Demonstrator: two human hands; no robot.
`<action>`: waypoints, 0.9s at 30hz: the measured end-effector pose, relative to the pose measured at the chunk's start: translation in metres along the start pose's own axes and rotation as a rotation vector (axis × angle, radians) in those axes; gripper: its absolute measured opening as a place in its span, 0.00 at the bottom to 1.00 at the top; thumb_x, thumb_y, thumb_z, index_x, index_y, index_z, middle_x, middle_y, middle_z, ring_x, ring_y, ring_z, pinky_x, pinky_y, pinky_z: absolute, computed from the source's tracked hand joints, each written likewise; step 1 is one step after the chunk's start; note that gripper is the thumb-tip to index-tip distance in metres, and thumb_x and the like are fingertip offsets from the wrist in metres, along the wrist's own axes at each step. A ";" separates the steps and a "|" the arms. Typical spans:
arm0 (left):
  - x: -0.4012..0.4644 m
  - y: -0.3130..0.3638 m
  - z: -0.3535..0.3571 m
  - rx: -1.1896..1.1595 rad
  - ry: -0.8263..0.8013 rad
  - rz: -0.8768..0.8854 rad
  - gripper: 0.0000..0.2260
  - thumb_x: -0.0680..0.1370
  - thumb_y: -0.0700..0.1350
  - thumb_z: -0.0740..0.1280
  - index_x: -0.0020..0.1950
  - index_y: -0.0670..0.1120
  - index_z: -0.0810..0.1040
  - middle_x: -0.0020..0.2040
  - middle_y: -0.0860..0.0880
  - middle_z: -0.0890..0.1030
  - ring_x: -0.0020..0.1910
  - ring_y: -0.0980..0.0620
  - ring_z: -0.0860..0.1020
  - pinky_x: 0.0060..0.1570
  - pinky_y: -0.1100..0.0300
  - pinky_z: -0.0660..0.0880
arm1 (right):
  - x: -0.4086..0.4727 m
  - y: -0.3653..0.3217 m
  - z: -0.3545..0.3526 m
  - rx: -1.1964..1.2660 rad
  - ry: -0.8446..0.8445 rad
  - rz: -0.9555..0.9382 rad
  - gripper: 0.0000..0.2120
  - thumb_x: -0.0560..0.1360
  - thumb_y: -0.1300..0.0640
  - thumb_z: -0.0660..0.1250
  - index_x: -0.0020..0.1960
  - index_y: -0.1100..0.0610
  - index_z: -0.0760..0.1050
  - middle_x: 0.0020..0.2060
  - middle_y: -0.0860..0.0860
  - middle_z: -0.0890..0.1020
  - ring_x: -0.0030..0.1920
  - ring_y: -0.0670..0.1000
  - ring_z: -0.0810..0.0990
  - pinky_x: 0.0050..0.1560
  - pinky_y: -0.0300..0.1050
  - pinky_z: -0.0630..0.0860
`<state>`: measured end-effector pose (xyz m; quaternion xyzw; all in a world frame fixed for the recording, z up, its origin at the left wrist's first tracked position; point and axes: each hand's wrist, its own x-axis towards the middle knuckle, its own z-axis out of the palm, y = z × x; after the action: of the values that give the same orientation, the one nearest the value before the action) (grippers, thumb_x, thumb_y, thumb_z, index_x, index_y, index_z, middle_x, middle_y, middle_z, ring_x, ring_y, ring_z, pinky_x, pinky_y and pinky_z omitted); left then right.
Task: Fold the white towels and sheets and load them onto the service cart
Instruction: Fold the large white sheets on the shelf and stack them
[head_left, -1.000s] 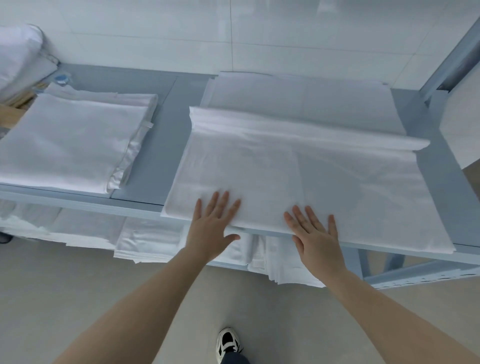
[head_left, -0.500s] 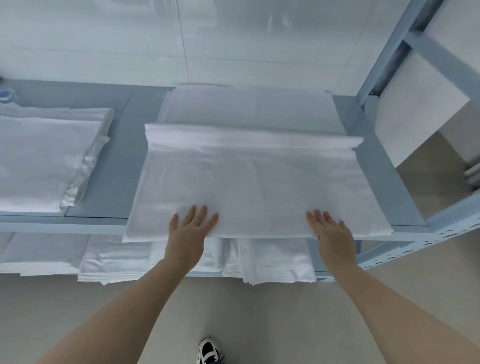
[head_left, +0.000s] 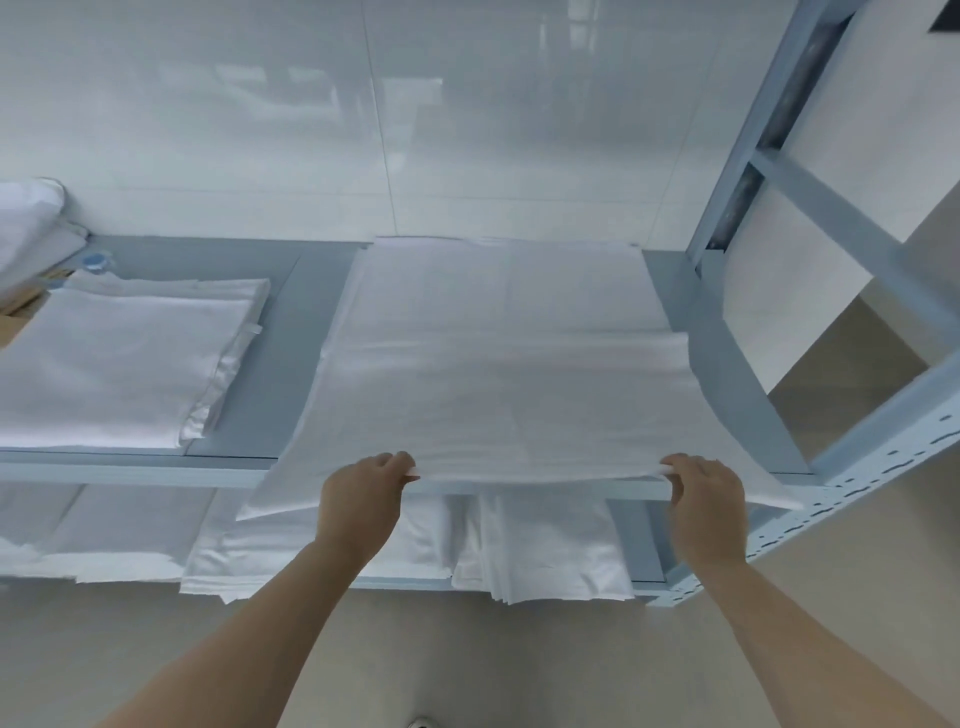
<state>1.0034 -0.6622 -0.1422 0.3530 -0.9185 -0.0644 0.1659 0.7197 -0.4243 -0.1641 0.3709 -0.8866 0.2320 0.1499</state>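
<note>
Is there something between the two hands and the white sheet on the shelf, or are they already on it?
Nothing stands between them. The left hand and the right hand each pinch the near edge of the white sheet, which lies on the grey shelf. Each grip is directly on the cloth.

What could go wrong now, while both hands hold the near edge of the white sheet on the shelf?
1. The left hand and right hand pinch the sheet only at its near edge; the far fold may slide open if it is lifted.
2. Its corners hang past the shelf edge and could drag crooked.
3. The folded stack lies close on the left; a wide swing might disturb it.
</note>
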 end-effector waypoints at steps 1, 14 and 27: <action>0.000 0.002 -0.009 0.009 0.050 0.023 0.03 0.74 0.41 0.73 0.42 0.46 0.80 0.32 0.51 0.80 0.27 0.45 0.76 0.26 0.60 0.68 | -0.001 -0.002 -0.005 0.002 0.031 -0.008 0.09 0.70 0.74 0.68 0.46 0.63 0.80 0.35 0.56 0.81 0.37 0.61 0.77 0.46 0.56 0.72; -0.021 0.024 -0.085 0.124 0.358 0.267 0.14 0.77 0.47 0.57 0.40 0.42 0.79 0.30 0.48 0.76 0.26 0.45 0.74 0.24 0.61 0.66 | -0.011 -0.005 -0.076 -0.107 0.258 -0.169 0.16 0.64 0.78 0.66 0.48 0.64 0.78 0.36 0.57 0.78 0.38 0.60 0.76 0.41 0.50 0.61; 0.009 0.032 -0.158 0.209 0.554 0.293 0.27 0.84 0.54 0.47 0.40 0.43 0.79 0.29 0.48 0.76 0.24 0.46 0.74 0.25 0.65 0.58 | 0.039 -0.019 -0.148 -0.127 0.465 -0.357 0.16 0.80 0.56 0.54 0.45 0.63 0.77 0.35 0.57 0.79 0.36 0.59 0.76 0.40 0.50 0.58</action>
<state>1.0321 -0.6448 0.0158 0.2362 -0.8812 0.1531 0.3798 0.7210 -0.3813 -0.0164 0.4476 -0.7620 0.2250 0.4104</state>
